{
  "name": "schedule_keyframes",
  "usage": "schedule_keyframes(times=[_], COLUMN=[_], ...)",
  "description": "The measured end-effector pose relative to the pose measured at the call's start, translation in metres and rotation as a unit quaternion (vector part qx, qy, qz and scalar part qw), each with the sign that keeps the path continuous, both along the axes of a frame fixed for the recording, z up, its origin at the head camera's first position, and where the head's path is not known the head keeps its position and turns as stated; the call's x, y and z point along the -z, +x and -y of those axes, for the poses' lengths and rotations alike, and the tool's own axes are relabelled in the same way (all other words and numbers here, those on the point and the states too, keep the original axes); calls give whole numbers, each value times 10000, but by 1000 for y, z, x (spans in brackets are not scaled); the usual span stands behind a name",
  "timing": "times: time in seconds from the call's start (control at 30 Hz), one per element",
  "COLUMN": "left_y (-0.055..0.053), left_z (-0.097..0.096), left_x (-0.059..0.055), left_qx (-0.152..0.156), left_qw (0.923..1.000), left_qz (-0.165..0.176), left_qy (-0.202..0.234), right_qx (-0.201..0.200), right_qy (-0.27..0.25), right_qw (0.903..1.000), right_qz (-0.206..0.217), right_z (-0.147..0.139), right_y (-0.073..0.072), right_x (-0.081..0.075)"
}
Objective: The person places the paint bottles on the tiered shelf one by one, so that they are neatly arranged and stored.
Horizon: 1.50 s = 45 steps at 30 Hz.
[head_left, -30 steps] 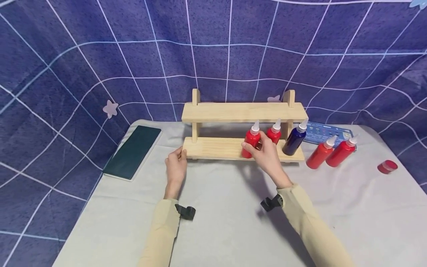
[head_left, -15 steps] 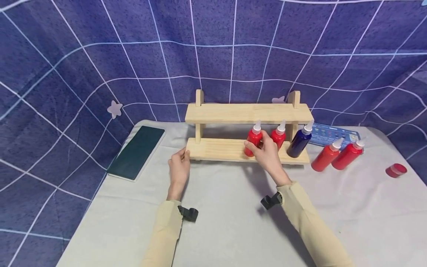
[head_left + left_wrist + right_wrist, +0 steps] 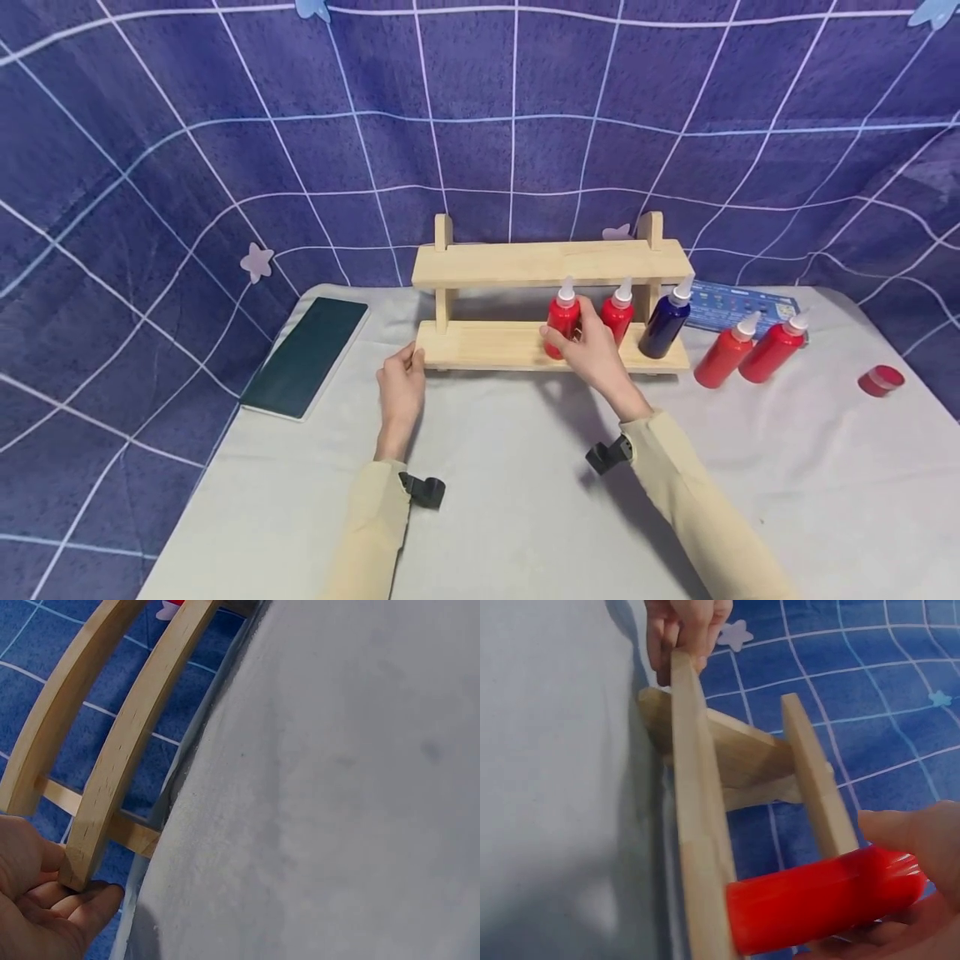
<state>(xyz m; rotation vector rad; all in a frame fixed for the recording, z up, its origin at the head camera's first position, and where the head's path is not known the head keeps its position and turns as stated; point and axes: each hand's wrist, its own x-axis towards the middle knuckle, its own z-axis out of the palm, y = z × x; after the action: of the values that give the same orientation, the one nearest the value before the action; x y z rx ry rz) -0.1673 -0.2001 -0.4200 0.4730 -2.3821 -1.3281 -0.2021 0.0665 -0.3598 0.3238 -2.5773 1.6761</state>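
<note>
A two-tier wooden shelf (image 3: 487, 343) stands at the back of the table. My left hand (image 3: 401, 387) grips the left end of its lower board, thumb and fingers on either side of the wood in the left wrist view. My right hand (image 3: 597, 354) holds a red squeeze bottle (image 3: 562, 317) with a white nozzle, upright on the lower board. In the right wrist view its base meets the board. To its right, another red squeeze bottle (image 3: 617, 318) and a dark blue squeeze bottle (image 3: 664, 328) stand on the same board.
Two more red bottles (image 3: 723, 358) are on the table right of the shelf, before a blue printed sheet (image 3: 720, 306). A small red-lidded jar (image 3: 881, 381) sits farther right. A dark green notebook (image 3: 306, 357) lies left. A blue gridded curtain (image 3: 480, 158) hangs behind.
The red bottle in my right hand has shifted slightly back from the lower board's front edge. My left hand keeps its grip on the shelf; the head view has moved a little.
</note>
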Motion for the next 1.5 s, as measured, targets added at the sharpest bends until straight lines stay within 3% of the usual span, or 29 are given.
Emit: schedule_keyframes(times=[0.17,0.43,0.63,0.77,1.0,1.17,1.3,1.5], left_y=[2,-1,-1,-2,-2,-1,0,-3], left_z=[-4,-3,-1,-1,-2,-1,-1,-4], left_x=[5,4,2,2,2,3,4,5], left_qx=[25,35,-55,-7,77,64,85,158], left_qw=[10000,10000,9998,9998,9998,9998,9998,9997], left_qz=[65,26,-5,60,90,93,170,181], left_qy=[30,-88,-184,-212,-175,-143,-46,-29], right_qx=[-136,-393,-172,88,651,1138,1630,2425], right_qy=[-186,-363,-750,-1036,-1281,-1226,-1184,-1054], right_qw=[9993,9957,9867,9803,9747,9715,9694,9562], right_qz=[-310,-750,-1435,-1682,-1712,-1679,-1405,-1258], right_z=[-8,-21,-39,-59,-98,-126,-151,-194], right_y=[10,30,48,59,68,68,67,61], right_x=[-7,-44,-66,-76,-81,-77,-73,-63])
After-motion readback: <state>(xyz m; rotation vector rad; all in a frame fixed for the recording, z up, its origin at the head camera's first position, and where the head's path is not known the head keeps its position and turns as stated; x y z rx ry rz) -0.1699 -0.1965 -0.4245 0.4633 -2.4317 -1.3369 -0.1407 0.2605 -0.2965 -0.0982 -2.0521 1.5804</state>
